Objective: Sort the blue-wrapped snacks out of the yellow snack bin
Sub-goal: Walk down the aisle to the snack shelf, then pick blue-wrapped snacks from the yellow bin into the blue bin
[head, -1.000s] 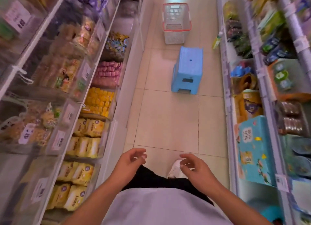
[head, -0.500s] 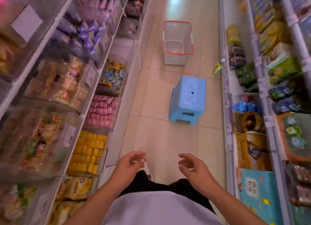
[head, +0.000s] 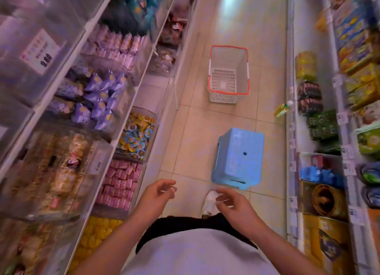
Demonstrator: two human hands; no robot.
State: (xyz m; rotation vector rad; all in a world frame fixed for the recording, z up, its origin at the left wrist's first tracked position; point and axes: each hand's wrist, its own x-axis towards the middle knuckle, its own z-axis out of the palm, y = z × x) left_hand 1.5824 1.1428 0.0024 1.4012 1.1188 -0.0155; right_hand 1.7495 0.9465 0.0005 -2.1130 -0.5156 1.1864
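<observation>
I see both hands held low in the near middle of the aisle, over the tiled floor [head: 191,130], and neither one holds anything. My left hand [head: 153,200] has its fingers loosely curled with thumb and forefinger tips close together, relaxed and empty. My right hand [head: 236,208] is the same, fingers hanging in a loose curl, just above a white shoe [head: 209,202]. The yellow snack bin [head: 136,136] sits on the lowest shelf on the left, a clear curved-front tub, well apart from the left hand and farther along. It is heaped with small yellow-orange wrapped pieces, and mixed through them are blue-wrapped snacks [head: 141,134], light blue with a round yellowish centre, mostly across the middle and near part of the heap. Just near of it is a bin of pink-wrapped squares [head: 120,182]; nearer still, a bin of plain yellow pieces [head: 96,235]. A blue plastic stool [head: 239,157] stands on the floor to the right of the hands, and a white basket with a red rim [head: 229,74] stands farther down the aisle. The picture is somewhat blurred.
</observation>
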